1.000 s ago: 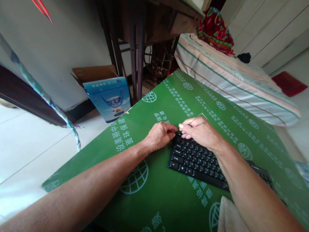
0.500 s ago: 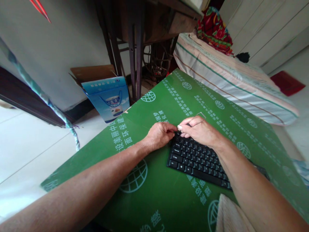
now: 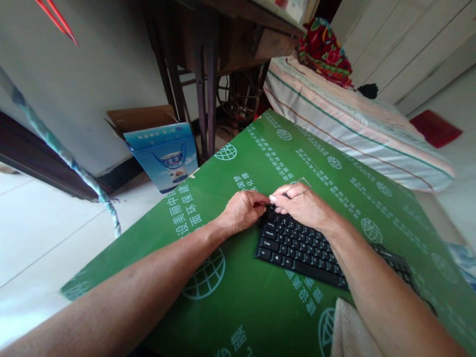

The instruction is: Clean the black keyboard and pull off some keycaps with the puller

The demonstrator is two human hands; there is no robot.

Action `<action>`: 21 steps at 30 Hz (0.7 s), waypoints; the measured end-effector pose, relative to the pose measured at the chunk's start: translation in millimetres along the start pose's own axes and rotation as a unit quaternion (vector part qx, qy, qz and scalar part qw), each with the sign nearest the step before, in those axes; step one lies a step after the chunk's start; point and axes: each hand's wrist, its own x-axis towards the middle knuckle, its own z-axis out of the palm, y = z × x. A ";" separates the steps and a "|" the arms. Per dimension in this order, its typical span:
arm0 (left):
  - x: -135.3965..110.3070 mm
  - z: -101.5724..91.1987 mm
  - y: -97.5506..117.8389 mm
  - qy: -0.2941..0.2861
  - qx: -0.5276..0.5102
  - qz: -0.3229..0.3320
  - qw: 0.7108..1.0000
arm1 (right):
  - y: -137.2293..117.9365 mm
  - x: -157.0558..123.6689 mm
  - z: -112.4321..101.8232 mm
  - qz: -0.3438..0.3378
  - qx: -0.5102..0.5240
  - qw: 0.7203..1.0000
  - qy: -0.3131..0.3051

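Observation:
A black keyboard [image 3: 297,250] lies at a slant on the green board, its right part under my right forearm. My left hand [image 3: 243,210] is closed at the keyboard's upper left corner, thumb and forefinger pinched together. Meeting it there, fingertip to fingertip, is my right hand [image 3: 303,204], also closed in a pinch above the top row of keys. A thin dark line crosses its fingers, perhaps a slim stick. Whatever sits between the fingertips of either hand is too small or hidden to name. Just beyond the right knuckles shows the edge of a small clear object [image 3: 305,181].
The green printed board [image 3: 208,327] carries the keyboard and a beige cloth [image 3: 351,329] near its front edge. A blue carton [image 3: 165,158] stands on the floor at left, by a dark wooden table [image 3: 238,39]. A bed [image 3: 357,124] borders the far side.
The view has shifted slightly, showing more of the keyboard's right end. Both hands stay pinched together at the same keyboard corner.

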 end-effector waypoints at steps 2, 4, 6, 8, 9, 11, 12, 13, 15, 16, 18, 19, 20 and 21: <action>0.0 -0.1 0.1 -0.002 -0.004 0.001 1.000 | -0.2 0.1 0.5 0.001 -0.002 1.000 0.001; -0.2 -0.3 0.2 -0.005 -0.007 0.001 1.000 | 0.1 0.5 0.8 0.007 -0.004 1.000 -0.001; -0.5 -0.5 0.2 -0.006 -0.010 0.001 1.000 | 0.9 1.0 1.1 0.008 -0.003 1.000 -0.003; -1.0 -0.7 0.0 -0.006 -0.013 -0.001 1.000 | 2.1 1.4 1.6 0.005 0.001 1.000 -0.001; -1.3 -0.8 -0.1 -0.006 -0.015 -0.003 1.000 | 2.8 1.5 2.0 0.003 0.004 1.000 0.002; -1.7 -1.0 -0.4 -0.005 -0.018 -0.005 1.000 | 4.2 1.3 2.9 0.001 0.012 1.000 0.007; -1.9 -1.2 -0.5 -0.005 -0.018 -0.006 1.000 | 4.8 1.1 3.5 0.001 0.016 1.000 0.009; -2.1 -1.4 -0.6 -0.004 -0.019 -0.007 1.000 | 5.4 0.7 4.2 0.000 0.020 1.000 0.013; -2.4 -1.9 -0.6 -0.004 -0.022 -0.010 1.000 | 6.0 -0.3 5.5 -0.007 0.024 0.999 0.024; -2.6 -2.2 -0.5 -0.005 -0.024 -0.011 1.000 | 5.8 -1.0 5.9 -0.012 0.025 0.999 0.031; -2.9 -2.8 -0.1 -0.007 -0.026 -0.012 1.000 | 4.0 -2.7 6.2 -0.026 0.019 0.998 0.045; -3.1 -3.1 0.1 -0.006 -0.027 -0.012 1.000 | 2.2 -3.7 5.9 -0.034 0.011 0.998 0.054; -3.3 -3.4 0.2 -0.003 -0.027 -0.014 1.000 | -0.2 -4.9 5.4 -0.042 -0.001 0.997 0.061; -3.5 -3.5 0.3 0.000 -0.030 -0.016 0.999 | -3.2 -6.3 4.7 -0.050 -0.019 0.996 0.069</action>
